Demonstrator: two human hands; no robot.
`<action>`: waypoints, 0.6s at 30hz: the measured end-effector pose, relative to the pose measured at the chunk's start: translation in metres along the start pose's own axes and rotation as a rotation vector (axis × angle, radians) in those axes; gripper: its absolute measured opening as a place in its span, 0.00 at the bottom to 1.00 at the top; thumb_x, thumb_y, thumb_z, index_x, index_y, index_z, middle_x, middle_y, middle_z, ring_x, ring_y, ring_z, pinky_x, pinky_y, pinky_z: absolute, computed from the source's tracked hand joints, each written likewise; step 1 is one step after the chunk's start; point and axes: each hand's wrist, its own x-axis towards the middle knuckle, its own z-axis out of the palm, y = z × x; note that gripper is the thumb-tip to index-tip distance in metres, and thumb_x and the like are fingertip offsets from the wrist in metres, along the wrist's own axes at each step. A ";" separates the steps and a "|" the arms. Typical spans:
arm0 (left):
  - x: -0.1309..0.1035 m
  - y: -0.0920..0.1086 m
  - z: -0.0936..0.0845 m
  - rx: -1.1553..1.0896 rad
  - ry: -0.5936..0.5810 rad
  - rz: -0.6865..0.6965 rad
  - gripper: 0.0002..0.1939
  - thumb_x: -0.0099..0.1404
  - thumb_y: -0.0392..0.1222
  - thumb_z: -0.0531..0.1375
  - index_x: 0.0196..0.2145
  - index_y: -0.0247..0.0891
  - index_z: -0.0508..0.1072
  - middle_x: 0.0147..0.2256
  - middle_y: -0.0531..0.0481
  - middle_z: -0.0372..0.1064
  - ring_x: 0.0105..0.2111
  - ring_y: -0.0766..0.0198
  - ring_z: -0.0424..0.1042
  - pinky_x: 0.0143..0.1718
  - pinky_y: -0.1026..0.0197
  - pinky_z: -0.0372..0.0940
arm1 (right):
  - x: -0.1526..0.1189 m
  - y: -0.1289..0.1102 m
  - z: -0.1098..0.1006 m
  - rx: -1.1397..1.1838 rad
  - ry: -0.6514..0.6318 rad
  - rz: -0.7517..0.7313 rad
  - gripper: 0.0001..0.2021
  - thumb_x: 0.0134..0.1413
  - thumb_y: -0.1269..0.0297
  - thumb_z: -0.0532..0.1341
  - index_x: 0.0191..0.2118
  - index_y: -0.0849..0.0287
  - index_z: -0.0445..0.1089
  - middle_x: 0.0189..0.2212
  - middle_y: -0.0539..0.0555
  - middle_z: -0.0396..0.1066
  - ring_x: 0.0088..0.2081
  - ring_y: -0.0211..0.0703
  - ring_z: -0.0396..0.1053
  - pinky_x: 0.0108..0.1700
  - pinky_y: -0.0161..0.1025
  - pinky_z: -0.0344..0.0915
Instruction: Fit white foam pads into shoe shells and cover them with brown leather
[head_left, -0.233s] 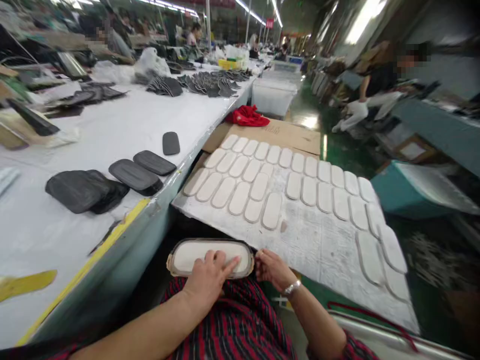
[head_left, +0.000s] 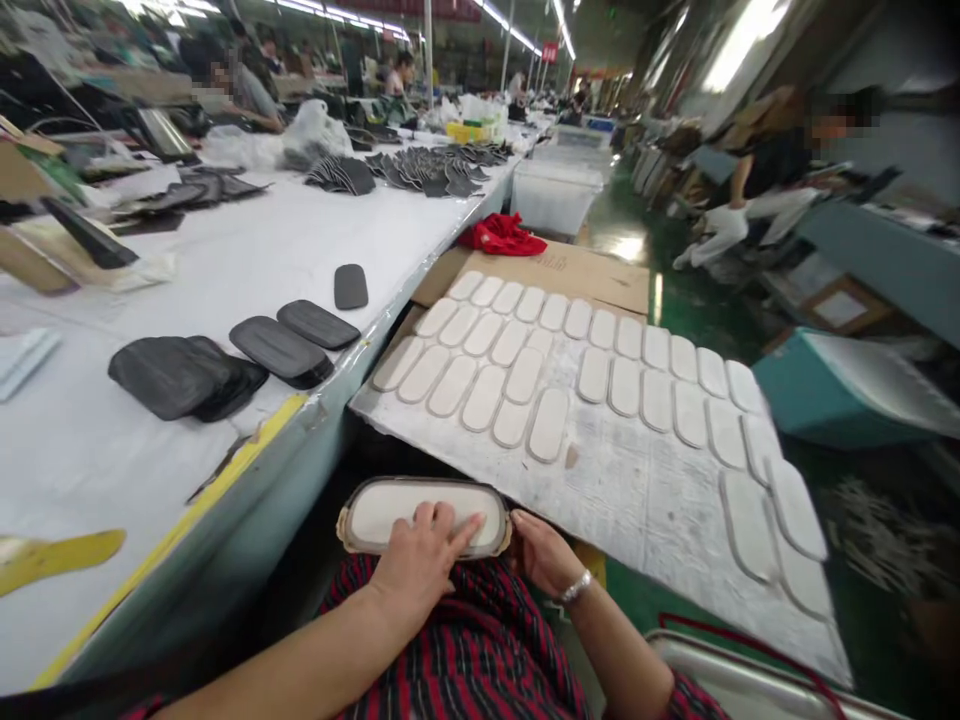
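Left hand (head_left: 421, 552) lies spread on pad (head_left: 379, 508). Right hand (head_left: 541, 552) beside its end — can't tell if gripping. Cardboard (head_left: 607, 283) bears print (head_left: 553, 264) — unreadable.

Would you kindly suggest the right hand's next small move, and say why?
Perhaps the right hand should press along the right end of the long, round-ended, grey-rimmed white piece, since the left hand rests on it, seemingly steadying it, and the right hand is close beside that end.

On the white counter (head_left: 240, 240), dark oval pieces (head_left: 172, 375) are lying mostly in piles, and a flat yellow piece (head_left: 67, 562) is resting there also. On the greyish board (head_left: 615, 500), many white oval pieces (head_left: 548, 425) are lying in rows.
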 end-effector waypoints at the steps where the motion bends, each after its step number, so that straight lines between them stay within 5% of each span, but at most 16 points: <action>1: 0.000 0.000 0.000 -0.009 -0.004 0.012 0.47 0.44 0.59 0.65 0.59 0.56 0.50 0.43 0.43 0.57 0.40 0.49 0.58 0.29 0.51 0.64 | 0.000 0.001 -0.001 0.029 -0.019 0.002 0.16 0.51 0.50 0.59 0.31 0.60 0.58 0.23 0.48 0.62 0.22 0.32 0.59 0.22 0.30 0.56; 8: 0.000 -0.005 -0.001 -0.026 -0.039 0.088 0.51 0.40 0.63 0.65 0.59 0.54 0.49 0.41 0.43 0.58 0.38 0.49 0.58 0.29 0.50 0.62 | 0.009 0.012 -0.009 0.157 -0.148 0.024 0.17 0.49 0.52 0.61 0.30 0.60 0.56 0.19 0.45 0.59 0.17 0.29 0.57 0.18 0.28 0.54; 14: -0.001 -0.009 0.004 0.000 -0.053 0.147 0.53 0.39 0.63 0.65 0.60 0.51 0.48 0.42 0.41 0.58 0.38 0.48 0.57 0.29 0.49 0.61 | 0.019 0.021 -0.001 0.134 -0.088 0.042 0.27 0.35 0.45 0.66 0.29 0.58 0.52 0.14 0.41 0.55 0.11 0.26 0.50 0.12 0.25 0.49; 18: 0.000 -0.010 0.007 0.027 -0.046 0.159 0.54 0.40 0.65 0.64 0.61 0.47 0.47 0.43 0.38 0.58 0.38 0.47 0.57 0.29 0.49 0.60 | 0.014 0.009 0.007 0.069 -0.016 0.086 0.25 0.38 0.48 0.66 0.28 0.58 0.51 0.14 0.42 0.59 0.12 0.29 0.57 0.14 0.26 0.54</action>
